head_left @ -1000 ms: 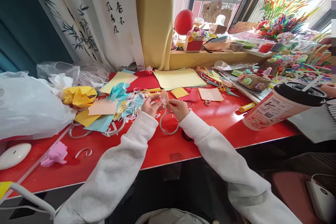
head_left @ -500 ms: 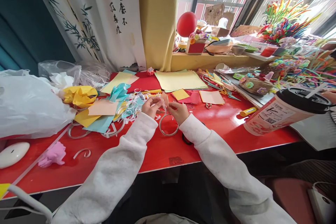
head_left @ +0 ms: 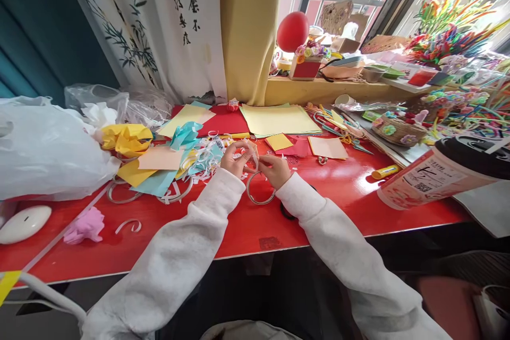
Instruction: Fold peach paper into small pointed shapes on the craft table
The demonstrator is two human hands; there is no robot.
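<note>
Over the red table point(head_left: 239, 228), my left hand point(head_left: 234, 160) pinches a small peach piece of paper point(head_left: 251, 146) with a thin whitish strip looped at it. From the other side, the thumb and fingers of my right hand point(head_left: 274, 171) close on the strip's lower end. Fingers partly hide the paper. Just below my hands lies a thin pale ring point(head_left: 261, 202), like a roll of narrow tape. Beside my right sleeve a dark round thing point(head_left: 286, 211) shows in part. Curled white and blue paper scraps point(head_left: 207, 156) are heaped left of my left hand.
Coloured sheets point(head_left: 279, 119) and small paper squares point(head_left: 279, 142) lie behind my hands. A paper cup point(head_left: 428, 175) with a straw and a yellow glue stick point(head_left: 385, 172) stand out at right. Left are a white plastic bag point(head_left: 51, 154) and crumpled pink paper point(head_left: 84, 226).
The whitish strip now forms a wider loop between my hands, and my right hand sits slightly lower against the paper. My view has shifted a little left.
</note>
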